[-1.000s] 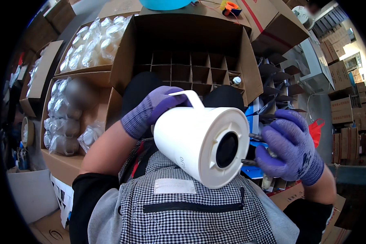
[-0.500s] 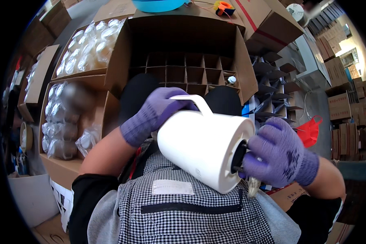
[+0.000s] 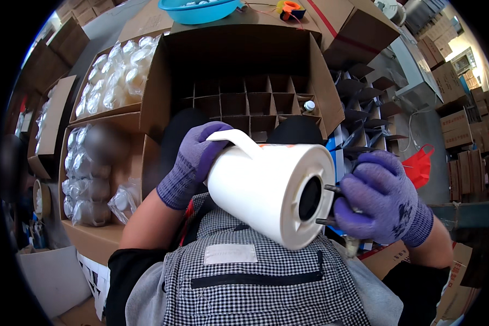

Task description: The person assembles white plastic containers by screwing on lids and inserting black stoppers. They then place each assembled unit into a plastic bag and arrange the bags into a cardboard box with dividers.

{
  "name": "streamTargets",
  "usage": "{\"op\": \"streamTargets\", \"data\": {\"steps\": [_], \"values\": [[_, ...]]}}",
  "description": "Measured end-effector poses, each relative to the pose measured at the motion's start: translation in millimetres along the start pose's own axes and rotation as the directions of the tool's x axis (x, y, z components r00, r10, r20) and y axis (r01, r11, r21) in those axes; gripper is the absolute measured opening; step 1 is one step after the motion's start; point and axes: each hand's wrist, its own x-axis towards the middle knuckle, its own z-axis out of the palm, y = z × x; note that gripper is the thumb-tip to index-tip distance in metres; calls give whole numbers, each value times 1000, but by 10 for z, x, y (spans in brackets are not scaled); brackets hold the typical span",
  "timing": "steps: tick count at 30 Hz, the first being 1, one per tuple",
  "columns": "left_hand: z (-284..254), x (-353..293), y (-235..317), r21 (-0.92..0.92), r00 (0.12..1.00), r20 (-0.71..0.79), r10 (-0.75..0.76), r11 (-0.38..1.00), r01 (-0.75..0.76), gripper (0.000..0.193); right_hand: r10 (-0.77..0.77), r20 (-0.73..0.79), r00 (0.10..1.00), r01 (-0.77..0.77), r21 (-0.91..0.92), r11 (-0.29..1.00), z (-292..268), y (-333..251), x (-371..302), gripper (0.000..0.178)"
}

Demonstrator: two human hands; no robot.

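Divided carton (image 3: 327,87): open, rows of cardboard cells, a small pale-capped item (image 3: 309,105) in one toward the right.
Left-hand cartons (image 3: 95,233): two, holding clear-wrapped pieces (image 3: 118,76).
Blue basin (image 3: 198,15): just past the divided carton, little things inside (too small to make out from here).
Red bag (image 3: 417,167): off right, crumpled.
Brown boxes (image 3: 455,130): stacked far right.

Left of centre, the frame's top edge crops the blue basin (image 3: 212,15); right of centre, the right hand (image 3: 379,198) hides part of the pronged tool (image 3: 326,221).
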Motion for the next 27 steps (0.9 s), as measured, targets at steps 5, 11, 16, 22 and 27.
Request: {"op": "streamTargets", "data": {"steps": [5,11,16,22,27], "values": [[141,50,14,-68,976,146,-163,982,174,31,-233,174,957,258,-134,957,17,67,108,32],[144,54,-187,308,941,238,241,900,-309,32,17,194,981,-92,385,918,150,128,121,21],[330,-277,-529,-3,975,-212,61,998,-63,32,599,432,674,-668,701,247,1016,61,-242,32],[254,47,-679,-85,861,-495,-118,993,87,23,885,88,457,-422,897,129,1589,1096,-252,20],[245,-63,-651,450,971,-241,-13,885,124,34,656,314,686,-606,-252,754,2822,2232,-343,23]]}}
